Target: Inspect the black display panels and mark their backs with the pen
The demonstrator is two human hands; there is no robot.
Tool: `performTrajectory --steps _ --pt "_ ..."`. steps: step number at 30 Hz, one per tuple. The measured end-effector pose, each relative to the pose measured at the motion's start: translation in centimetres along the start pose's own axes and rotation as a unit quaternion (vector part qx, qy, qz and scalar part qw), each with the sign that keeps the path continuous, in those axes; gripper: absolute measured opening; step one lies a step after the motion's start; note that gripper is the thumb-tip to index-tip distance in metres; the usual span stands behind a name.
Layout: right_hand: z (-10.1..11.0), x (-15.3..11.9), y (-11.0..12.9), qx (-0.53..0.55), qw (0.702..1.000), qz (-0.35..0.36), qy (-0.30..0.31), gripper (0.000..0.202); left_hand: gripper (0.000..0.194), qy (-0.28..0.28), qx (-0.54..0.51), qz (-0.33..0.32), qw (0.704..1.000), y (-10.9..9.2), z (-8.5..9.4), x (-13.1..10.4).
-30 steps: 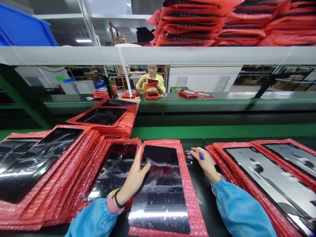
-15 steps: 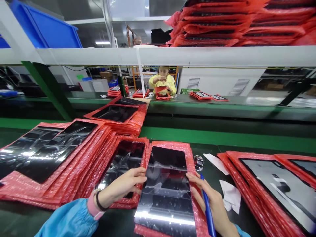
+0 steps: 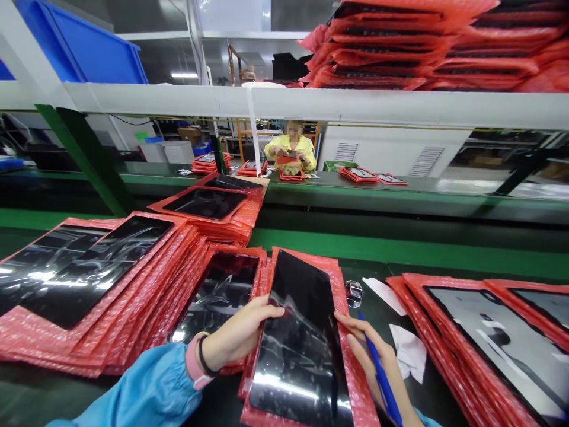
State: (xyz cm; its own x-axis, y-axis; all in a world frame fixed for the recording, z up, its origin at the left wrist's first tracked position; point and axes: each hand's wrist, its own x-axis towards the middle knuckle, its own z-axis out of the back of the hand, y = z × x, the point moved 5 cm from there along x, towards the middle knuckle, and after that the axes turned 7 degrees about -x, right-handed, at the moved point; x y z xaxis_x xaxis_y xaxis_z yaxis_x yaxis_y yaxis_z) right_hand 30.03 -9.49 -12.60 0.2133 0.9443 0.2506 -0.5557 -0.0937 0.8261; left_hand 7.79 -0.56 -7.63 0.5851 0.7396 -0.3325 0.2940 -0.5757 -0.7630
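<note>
In the left hand (image 3: pixel 243 330), a black panel (image 3: pixel 299 332).

Looks like an electronics workshop: a dark counter (image 3: pixel 40 394) with glossy black panels (image 3: pixel 302 350) on red bubble wrap (image 3: pixel 146 299), an overhead shelf (image 3: pixel 208 102) bearing red-wrapped stacks (image 3: pixel 382 53) and a blue bin (image 3: pixel 95 47), plus 1 co-worker (image 3: pixel 307 148) in yellow at a farther counter (image 3: pixel 435 188).

The screen (image 3: pixel 302 341) has a smooth, glossy face. The wrap (image 3: pixel 358 385) beneath it is bumpy plastic; paper (image 3: pixel 408 349) right of it looks matt.
</note>
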Motion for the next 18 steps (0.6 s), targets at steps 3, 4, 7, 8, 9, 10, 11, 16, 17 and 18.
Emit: performTrajectory --steps 3,4,7,8,9,10,11,16,17,18 --pt "0.4 0.1 0.2 0.013 1.0 -0.002 -0.007 0.026 0.023 -0.007 0.001 -0.016 1.0 -0.6 0.9 -0.4" --pt "0.6 0.2 0.3 0.02 1.0 0.0 -0.011 0.025 0.025 -0.016 0.005 -0.026 1.0 -1.1 1.5 -0.8" --pt "1.1 0.5 0.9 0.045 0.999 0.003 -0.017 0.022 0.032 -0.061 0.003 -0.045 0.997 -2.9 4.4 -2.0" --pt "1.3 0.6 1.1 0.052 0.998 0.003 -0.017 0.021 0.033 -0.08 0.004 -0.047 0.996 -3.4 5.7 -2.4" --pt "1.4 0.6 1.2 0.06 0.998 0.003 -0.017 0.021 0.035 -0.101 0.011 -0.052 0.993 -3.9 7.1 -2.7" --pt "1.4 0.7 1.3 0.067 0.998 0.003 -0.017 0.021 0.037 -0.13 0.028 -0.06 0.989 -4.4 8.8 -3.0" --pt "1.5 0.7 1.4 0.071 0.997 0.003 -0.019 0.021 0.038 -0.17 0.056 -0.07 0.981 -4.8 10.5 -3.3" --pt "0.8 1.1 1.3 0.066 0.998 0.003 0.001 0.021 0.041 -0.35 0.188 -0.1 0.912 -5.4 17.5 -4.3" --pt "0.7 1.2 1.3 0.066 0.998 0.004 0.004 0.022 0.041 -0.347 0.2 -0.105 0.91 -5.5 18.0 -4.1" --pt "0.6 1.2 1.4 0.067 0.998 0.004 0.007 0.023 0.042 -0.336 0.212 -0.114 0.911 -5.7 18.2 -4.0"
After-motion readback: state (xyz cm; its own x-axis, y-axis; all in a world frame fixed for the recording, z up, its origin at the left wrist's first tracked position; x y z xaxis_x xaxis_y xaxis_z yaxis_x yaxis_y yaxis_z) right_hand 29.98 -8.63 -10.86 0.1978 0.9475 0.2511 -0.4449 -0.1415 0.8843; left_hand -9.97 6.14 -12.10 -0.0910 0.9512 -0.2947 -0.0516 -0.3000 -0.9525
